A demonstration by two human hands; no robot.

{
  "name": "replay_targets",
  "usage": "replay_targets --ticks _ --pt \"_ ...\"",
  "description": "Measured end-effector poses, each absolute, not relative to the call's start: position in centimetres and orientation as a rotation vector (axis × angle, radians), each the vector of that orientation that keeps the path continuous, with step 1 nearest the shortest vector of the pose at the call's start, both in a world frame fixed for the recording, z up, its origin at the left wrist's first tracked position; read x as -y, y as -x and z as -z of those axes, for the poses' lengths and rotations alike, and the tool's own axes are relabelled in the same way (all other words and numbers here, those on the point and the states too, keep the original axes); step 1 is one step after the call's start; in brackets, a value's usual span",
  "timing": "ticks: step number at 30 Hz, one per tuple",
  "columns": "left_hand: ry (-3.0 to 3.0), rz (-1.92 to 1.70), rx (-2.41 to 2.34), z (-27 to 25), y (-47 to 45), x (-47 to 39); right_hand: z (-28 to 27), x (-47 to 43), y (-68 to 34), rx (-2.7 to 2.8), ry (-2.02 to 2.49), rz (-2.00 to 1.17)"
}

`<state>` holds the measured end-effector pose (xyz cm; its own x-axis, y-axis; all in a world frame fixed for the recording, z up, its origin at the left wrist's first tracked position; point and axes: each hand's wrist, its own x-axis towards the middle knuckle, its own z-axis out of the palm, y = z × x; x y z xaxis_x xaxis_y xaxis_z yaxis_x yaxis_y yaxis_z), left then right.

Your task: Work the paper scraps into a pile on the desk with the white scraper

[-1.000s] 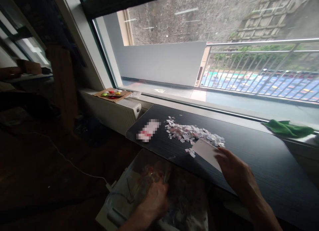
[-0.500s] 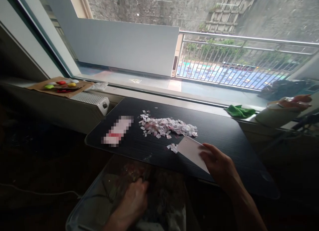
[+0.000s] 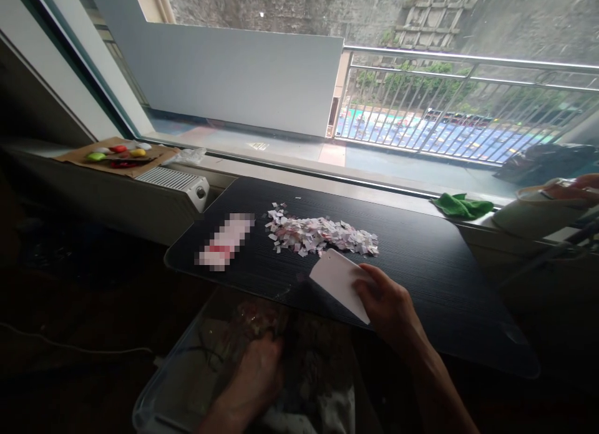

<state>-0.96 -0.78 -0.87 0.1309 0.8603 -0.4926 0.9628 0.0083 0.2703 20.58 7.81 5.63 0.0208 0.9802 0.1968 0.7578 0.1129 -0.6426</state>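
Observation:
My right hand grips a plain white card with a small hole near one corner. The card is tilted against the black table near its front edge. Just beyond the card lies a long heap of small cut paper pieces, white and pinkish. Below the table's front edge, my left hand is closed on what looks like a clear plastic bag. Its fingertips are hidden in shadow. Dim paper bits show inside the bag.
A blurred pink-and-white strip lies on the table's left. Beneath my left arm stands a translucent plastic bin. A green cloth rests on the sill, right. A radiator and cardboard with colourful items are at left.
My right hand has drawn the card left and toward the front edge. The small clump of paper pieces beside the card no longer shows. My left hand stays below the edge.

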Motion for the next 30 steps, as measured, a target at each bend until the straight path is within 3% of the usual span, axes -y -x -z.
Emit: replay_targets --ticks 10,16,23,30 --pt "-1.921 0.234 -1.704 0.4 -0.3 0.2 -4.4 -8.8 -18.1 1.797 1.686 -0.741" --pt "-1.952 0.212 -1.726 0.9 -0.2 0.5 -4.6 -9.8 -18.4 1.736 1.762 -0.750" --pt "-1.947 0.215 -1.723 0.8 -0.3 0.4 -4.0 -7.8 -15.0 1.810 1.532 -0.944" --pt "-1.934 0.210 -1.707 0.2 -0.3 0.4 -4.6 -7.8 -16.0 1.784 1.586 -0.754"
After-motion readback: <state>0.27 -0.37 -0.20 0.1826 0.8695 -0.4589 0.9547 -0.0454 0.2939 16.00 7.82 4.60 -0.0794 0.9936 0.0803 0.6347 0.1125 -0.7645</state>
